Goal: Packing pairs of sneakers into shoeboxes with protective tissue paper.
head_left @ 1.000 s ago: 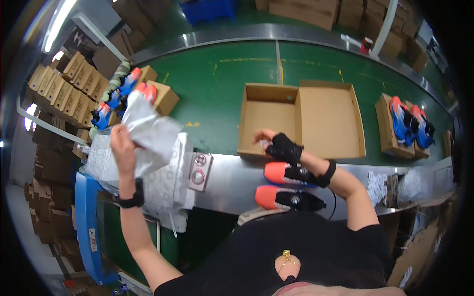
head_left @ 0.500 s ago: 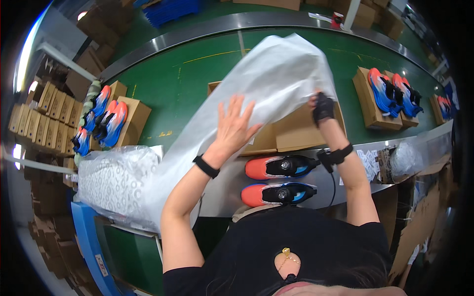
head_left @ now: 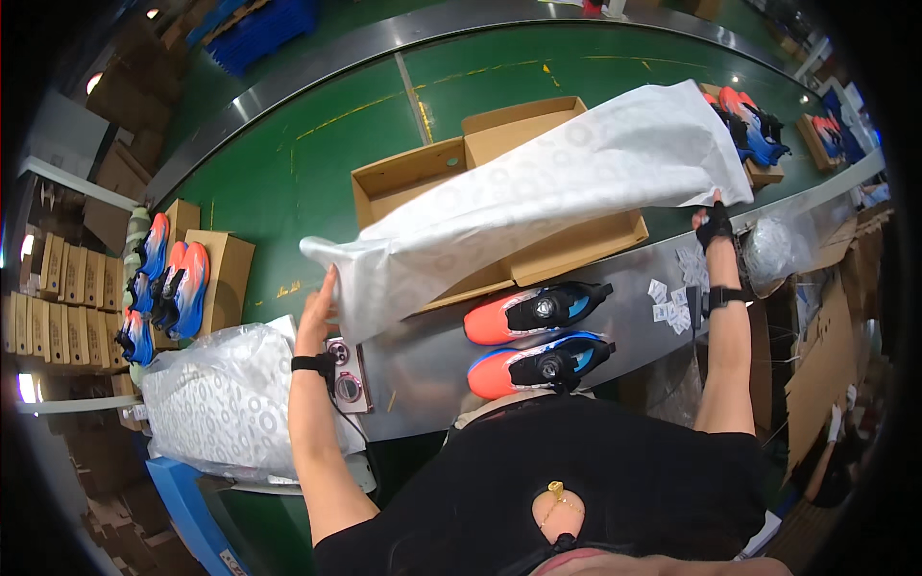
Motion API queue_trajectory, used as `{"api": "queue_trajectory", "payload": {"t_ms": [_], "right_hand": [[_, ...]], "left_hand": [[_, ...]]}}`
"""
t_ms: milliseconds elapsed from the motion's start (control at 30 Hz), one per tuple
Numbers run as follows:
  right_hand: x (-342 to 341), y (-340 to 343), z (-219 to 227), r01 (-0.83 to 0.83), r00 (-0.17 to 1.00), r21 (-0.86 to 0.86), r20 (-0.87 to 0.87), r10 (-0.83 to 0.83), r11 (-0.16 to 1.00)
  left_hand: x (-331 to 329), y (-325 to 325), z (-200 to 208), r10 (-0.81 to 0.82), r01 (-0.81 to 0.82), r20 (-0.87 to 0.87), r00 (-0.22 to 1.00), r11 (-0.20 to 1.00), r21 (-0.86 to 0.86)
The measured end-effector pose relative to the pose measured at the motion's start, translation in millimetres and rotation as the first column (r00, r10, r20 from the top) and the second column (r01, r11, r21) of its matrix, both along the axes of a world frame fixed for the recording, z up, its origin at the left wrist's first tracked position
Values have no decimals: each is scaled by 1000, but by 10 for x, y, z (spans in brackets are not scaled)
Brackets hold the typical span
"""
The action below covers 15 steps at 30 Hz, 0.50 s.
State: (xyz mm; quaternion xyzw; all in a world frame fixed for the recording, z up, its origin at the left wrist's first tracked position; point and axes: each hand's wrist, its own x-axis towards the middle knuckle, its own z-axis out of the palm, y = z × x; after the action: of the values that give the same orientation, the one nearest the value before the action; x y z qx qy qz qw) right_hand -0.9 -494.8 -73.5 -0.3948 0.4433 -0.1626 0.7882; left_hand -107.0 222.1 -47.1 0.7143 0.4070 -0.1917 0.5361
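A large white sheet of wrapping paper (head_left: 538, 187) with a pale ring pattern is stretched between my hands above an open cardboard shoe box (head_left: 399, 182). My left hand (head_left: 316, 315) pinches the sheet's left end, partly behind it. At its right end, my right hand (head_left: 714, 223), in a black fingerless glove, grips a corner. The paper hides much of the box's inside. On the metal ledge right in front of me lie two orange, black and blue sneakers, an upper sneaker (head_left: 523, 312) and a lower sneaker (head_left: 514, 370), toes to the left.
A plastic-wrapped stack of patterned paper (head_left: 216, 403) lies left. Small white packets (head_left: 675, 312) and a clear plastic bundle (head_left: 768, 252) are at the right. Sneakers rest on boxes on the green belt (head_left: 288, 173) at both sides. Another person's gloved hand (head_left: 834, 422) shows far right.
The sheet has been spread wide across the box. My left hand went left from the sheet's middle to its end; my right hand moved right with its corner.
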Motion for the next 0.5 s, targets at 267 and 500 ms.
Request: {"api": "queue_trajectory", "payload": {"t_ms": [267, 500], "right_hand": [[-1595, 2145, 452, -376, -65, -323, -926, 373, -868], [-2161, 2674, 302, 171, 218, -368, -890, 400, -914]], "left_hand": [[308, -431, -410, 162, 143, 475, 865, 829, -541], [462, -896, -582, 119, 153, 653, 748, 926, -344]]}}
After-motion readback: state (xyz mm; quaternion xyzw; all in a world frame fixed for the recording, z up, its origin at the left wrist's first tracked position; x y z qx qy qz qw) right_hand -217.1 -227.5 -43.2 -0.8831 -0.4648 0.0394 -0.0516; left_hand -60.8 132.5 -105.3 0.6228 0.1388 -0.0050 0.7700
